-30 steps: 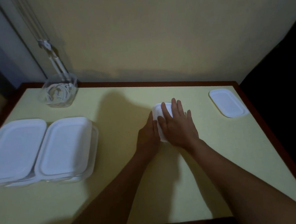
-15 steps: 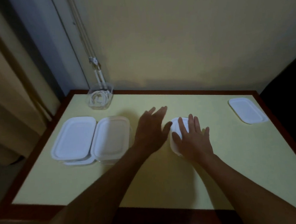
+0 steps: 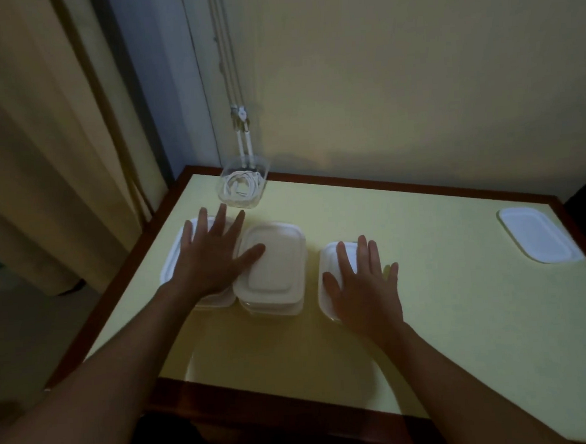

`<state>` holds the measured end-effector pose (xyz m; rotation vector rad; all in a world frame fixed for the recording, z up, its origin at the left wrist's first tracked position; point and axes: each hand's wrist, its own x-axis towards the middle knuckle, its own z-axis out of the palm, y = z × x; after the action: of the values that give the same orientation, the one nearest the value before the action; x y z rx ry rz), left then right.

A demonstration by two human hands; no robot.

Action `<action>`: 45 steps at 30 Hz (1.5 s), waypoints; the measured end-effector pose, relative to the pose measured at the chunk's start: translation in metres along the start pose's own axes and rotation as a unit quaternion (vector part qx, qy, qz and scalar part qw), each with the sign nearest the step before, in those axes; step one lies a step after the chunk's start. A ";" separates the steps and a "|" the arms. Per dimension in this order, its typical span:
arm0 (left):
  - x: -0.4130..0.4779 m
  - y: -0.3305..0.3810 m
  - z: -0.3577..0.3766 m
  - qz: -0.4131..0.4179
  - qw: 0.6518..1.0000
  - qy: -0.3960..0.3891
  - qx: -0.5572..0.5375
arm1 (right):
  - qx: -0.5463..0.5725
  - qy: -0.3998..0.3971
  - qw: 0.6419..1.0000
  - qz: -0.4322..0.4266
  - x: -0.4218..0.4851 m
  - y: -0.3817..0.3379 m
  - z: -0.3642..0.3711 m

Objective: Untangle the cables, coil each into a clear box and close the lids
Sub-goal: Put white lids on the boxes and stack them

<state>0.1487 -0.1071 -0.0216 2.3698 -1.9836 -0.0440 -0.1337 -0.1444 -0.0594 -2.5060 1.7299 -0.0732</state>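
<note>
While the left hand [image 3: 215, 257] and right hand [image 3: 364, 286] lie flat on white lids, a white cable [image 3: 241, 187] sits coiled in an uncovered clear box [image 3: 246, 204] at the far edge of the tabletop [image 3: 423, 248].
Fingers spread and straight, the left hand covers the leftmost lidded box [image 3: 174, 263], its thumb reaching over the middle lidded box [image 3: 277, 264] just beside; it grips nothing. The right hand, fingers straight, rests on a third lidded box [image 3: 328, 264], gripping nothing. A loose lid [image 3: 539, 234] lies well apart at the far right.
</note>
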 end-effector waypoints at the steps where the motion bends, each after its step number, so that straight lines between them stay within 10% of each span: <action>1: -0.001 0.000 0.003 0.005 1.000 0.007 -0.008 | -0.001 0.000 1.000 -0.004 0.000 -0.006 0.001; 19: 0.011 -0.009 0.007 0.053 0.998 0.013 -0.040 | -0.015 -0.041 0.999 0.032 -0.005 -0.029 0.006; 25: 0.010 -0.010 0.008 0.056 0.997 0.031 -0.045 | 0.133 -0.021 0.988 0.069 0.026 -0.025 -0.029; 37: 0.011 -0.011 0.016 0.051 0.996 0.044 -0.060 | 0.048 -0.130 0.971 -0.195 0.195 -0.097 -0.054; 45: 0.011 -0.012 0.017 0.047 0.996 0.043 -0.064 | 0.079 -0.064 0.981 -0.163 0.217 -0.106 -0.033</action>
<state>0.1610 -0.1159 -0.0394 2.1617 -1.9866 -0.0614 0.0386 -0.3113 -0.0189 -2.5836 1.2046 -0.0685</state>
